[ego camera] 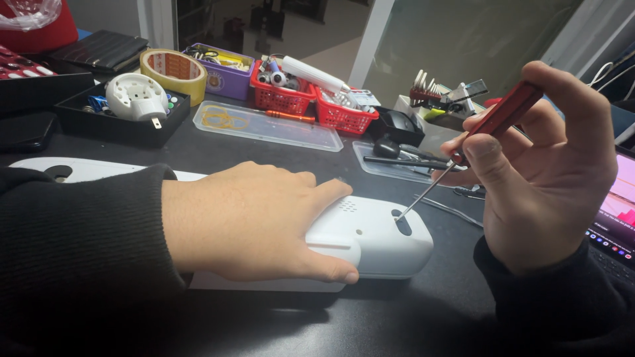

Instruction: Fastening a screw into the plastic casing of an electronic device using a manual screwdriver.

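We work a screwdriver into a white plastic case on a dark worktop.

Our left hand lies spread flat, pressing down the white case; our right hand pinches the red-handled screwdriver, tip in the case's slot.

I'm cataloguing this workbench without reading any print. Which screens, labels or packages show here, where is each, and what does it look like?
Laptop screen: right edge, past the right hand; lit pink and orange, mostly cut off.
Tape roll: back left; yellowish ring with printed red marks on its inner face.
Purple box: behind the tape; small, rectangular, round emblem on its front.
White device under the left hand: no label visible.
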